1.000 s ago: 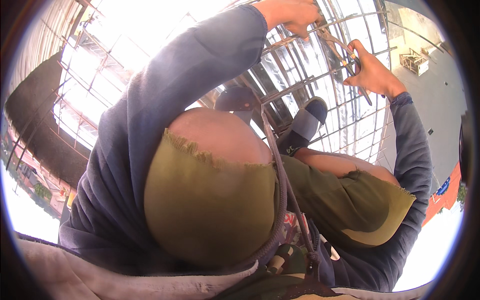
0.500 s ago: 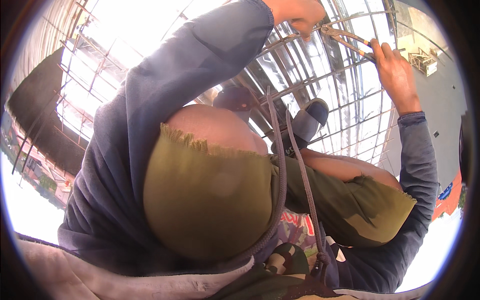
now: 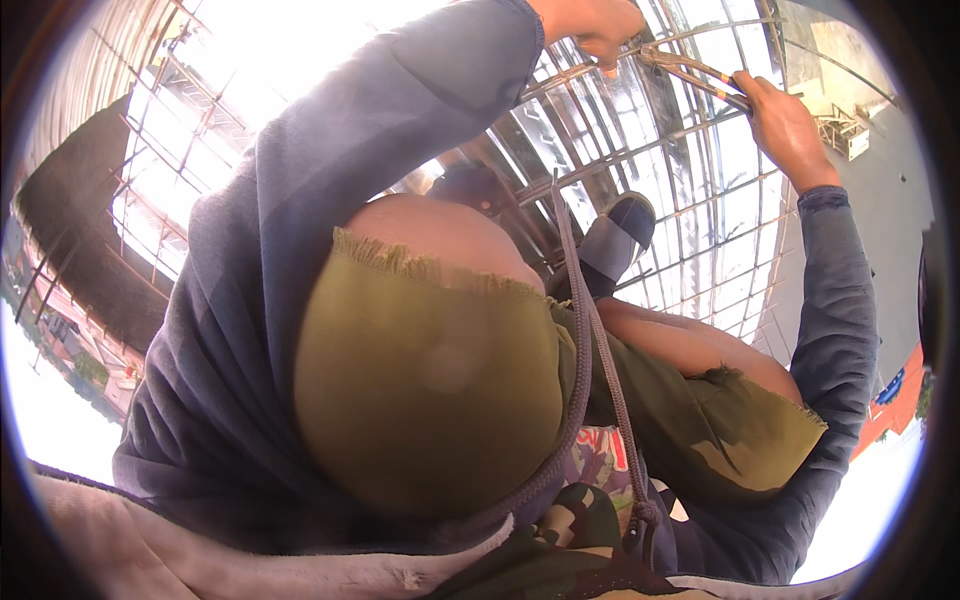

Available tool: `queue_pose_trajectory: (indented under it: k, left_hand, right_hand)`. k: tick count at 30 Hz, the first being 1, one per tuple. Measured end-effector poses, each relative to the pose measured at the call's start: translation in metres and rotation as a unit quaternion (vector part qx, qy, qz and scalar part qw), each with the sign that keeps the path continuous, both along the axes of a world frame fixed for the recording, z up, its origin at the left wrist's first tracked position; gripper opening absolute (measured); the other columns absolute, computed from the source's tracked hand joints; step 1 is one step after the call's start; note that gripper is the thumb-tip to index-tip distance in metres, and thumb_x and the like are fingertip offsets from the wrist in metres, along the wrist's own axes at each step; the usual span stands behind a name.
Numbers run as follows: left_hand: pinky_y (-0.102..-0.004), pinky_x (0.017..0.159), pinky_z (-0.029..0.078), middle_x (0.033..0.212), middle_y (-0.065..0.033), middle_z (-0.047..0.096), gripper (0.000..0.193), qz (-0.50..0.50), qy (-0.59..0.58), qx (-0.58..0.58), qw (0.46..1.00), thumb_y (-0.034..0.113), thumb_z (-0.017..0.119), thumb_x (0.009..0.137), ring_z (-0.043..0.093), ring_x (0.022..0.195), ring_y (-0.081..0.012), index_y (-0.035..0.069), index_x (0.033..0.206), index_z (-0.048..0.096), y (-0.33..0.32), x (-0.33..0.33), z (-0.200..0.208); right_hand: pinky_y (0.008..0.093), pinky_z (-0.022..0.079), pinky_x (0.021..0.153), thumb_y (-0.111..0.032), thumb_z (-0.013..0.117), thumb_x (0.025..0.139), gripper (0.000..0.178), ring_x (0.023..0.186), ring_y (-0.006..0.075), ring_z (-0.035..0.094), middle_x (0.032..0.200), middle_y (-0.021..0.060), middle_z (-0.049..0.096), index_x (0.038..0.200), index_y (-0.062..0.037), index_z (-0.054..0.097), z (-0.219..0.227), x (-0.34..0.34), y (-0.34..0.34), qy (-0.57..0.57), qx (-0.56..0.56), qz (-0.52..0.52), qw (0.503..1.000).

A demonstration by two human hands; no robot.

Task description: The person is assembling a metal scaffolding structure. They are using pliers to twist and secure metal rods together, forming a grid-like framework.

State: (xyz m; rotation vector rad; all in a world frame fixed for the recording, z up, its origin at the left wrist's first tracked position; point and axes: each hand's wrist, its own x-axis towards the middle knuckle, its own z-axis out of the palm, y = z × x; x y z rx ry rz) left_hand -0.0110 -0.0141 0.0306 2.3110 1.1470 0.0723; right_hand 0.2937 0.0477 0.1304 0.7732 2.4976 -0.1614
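Observation:
At the upper right, my right hand (image 3: 785, 125) is closed around the handles of a pair of metal pincers (image 3: 700, 73) with dark and orange grips. The jaws meet the grid of steel reinforcing bars (image 3: 690, 215) at the top, close to a bar crossing. My left hand (image 3: 600, 28) reaches in at the top, just left of the jaws, its fingers curled down by the same bar. The picture's edge partly cuts it off, and whatever its fingers pinch is hidden. Both arms wear dark blue sleeves.
Under the bars lie shiny corrugated metal sheets (image 3: 560, 140). My bent knees in olive shorts (image 3: 430, 390) and a shoe (image 3: 620, 235) sit over the grid. Two grey drawstrings (image 3: 575, 300) hang down. A small wooden frame (image 3: 843, 133) rests on the grey slab (image 3: 890, 220) at right.
The pincers' handles have come closer together, and my right hand has shifted slightly up with its grip altered. My left hand stays in nearly the same place.

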Motion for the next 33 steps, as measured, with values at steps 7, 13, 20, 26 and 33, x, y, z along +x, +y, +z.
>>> queue_pose_trajectory:
  k: [7, 13, 20, 26, 33]
  left_hand:
    - [-0.0471, 0.119, 0.039, 0.138, -0.0037, 0.068, 0.079, 0.092, -0.069, 0.232, 0.966, 0.038, 0.09, 0.08, 0.058, 0.136, -0.0254, 0.021, 0.15, 0.059, -0.049, 0.026, -0.041]
    - [-0.0439, 0.104, 0.047, 0.12, -0.003, 0.071, 0.039, 0.0, -0.225, 0.079, 0.971, 0.032, 0.075, 0.096, 0.066, 0.122, -0.024, 0.016, 0.129, 0.063, -0.065, 0.128, 0.006]
    - [-0.0441, 0.087, 0.055, 0.105, -0.0094, 0.078, 0.028, -0.043, -0.168, -0.044, 0.984, 0.032, 0.069, 0.1, 0.075, 0.105, -0.029, 0.012, 0.12, 0.067, -0.03, 0.134, 0.028]
    - [-0.0439, 0.083, 0.06, 0.101, -0.0143, 0.079, 0.026, -0.013, -0.138, -0.082, 0.987, 0.016, 0.067, 0.09, 0.078, 0.099, -0.0324, 0.007, 0.114, 0.071, -0.025, 0.13, 0.021]
    - [-0.0464, 0.083, 0.061, 0.1, -0.0176, 0.079, 0.026, -0.016, -0.159, -0.04, 0.986, 0.016, 0.069, 0.086, 0.078, 0.099, -0.0342, 0.006, 0.11, 0.074, -0.024, 0.136, 0.02]
  right_hand:
    - [0.0271, 0.046, 0.043, -0.024, 0.065, 0.108, 0.021, 0.049, 0.0113, 0.057, 0.071, 0.0021, 0.059, 0.099, -0.0058, 0.059, 0.017, -0.033, -0.081, 0.038, -0.46, -0.568, 0.682]
    - [0.0287, 0.056, 0.05, -0.024, 0.071, 0.105, 0.022, 0.054, 0.0152, 0.064, 0.076, 0.0054, 0.065, 0.102, -0.0036, 0.061, 0.022, -0.012, -0.086, 0.038, -0.496, -0.599, 0.627]
    - [0.0311, 0.049, 0.064, -0.024, 0.064, 0.106, 0.028, 0.065, 0.0136, 0.062, 0.073, 0.0069, 0.068, 0.093, 0.0009, 0.064, 0.162, 0.041, -0.068, -0.052, 0.031, -0.47, 0.88]
    - [0.0538, 0.044, 0.117, -0.015, 0.087, 0.084, 0.073, 0.137, 0.0433, 0.058, 0.147, 0.0207, 0.06, 0.147, -0.0029, 0.052, 0.097, -0.066, -0.124, 0.158, -0.109, -0.218, 0.957]
    - [0.0355, 0.051, 0.073, -0.029, 0.075, 0.101, 0.038, 0.069, 0.0153, 0.058, 0.079, 0.0002, 0.061, 0.133, -0.0091, 0.066, 0.063, 0.092, -0.068, 0.006, -0.132, -0.498, 0.857]
